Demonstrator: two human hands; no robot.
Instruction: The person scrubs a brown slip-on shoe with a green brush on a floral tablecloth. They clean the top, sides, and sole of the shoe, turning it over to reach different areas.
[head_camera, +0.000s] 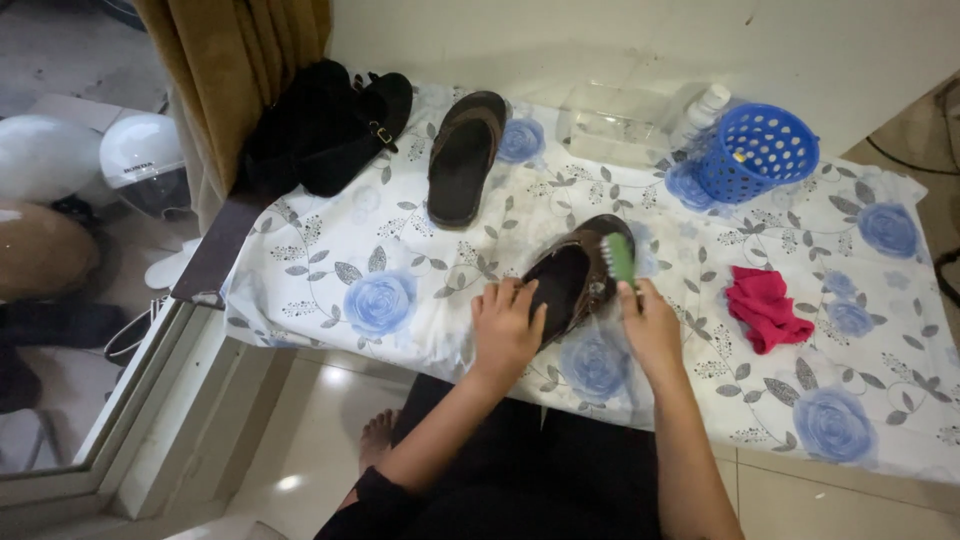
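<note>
In the head view, a brown sandal (575, 275) was seen lying on the tabletop (420, 290), which was covered by a white cloth printed with blue roses. The sandal was steadied at its near end by the left hand (505, 325), whose grip was laid flat and spread over the heel rather than closed round it. A green brush (621, 257) was held in the closed grip of the right hand (648, 325), its bristles set against the right edge of the sandal near the toe.

The step in hand was judged to be the scrubbing of this sandal (its pair (463, 155) was left lying farther back, well apart). The next move was thought to call for short strokes along the strap and sole, with the heel kept pinned so the sandal would not slide on the cloth.

A red rag (765, 308) was noted to the right, and a blue basket (755, 150), a clear plastic box (612, 125) and a white bottle (702, 112) were seen along the far edge. Black shoes (325, 125) were seen at the far left.
</note>
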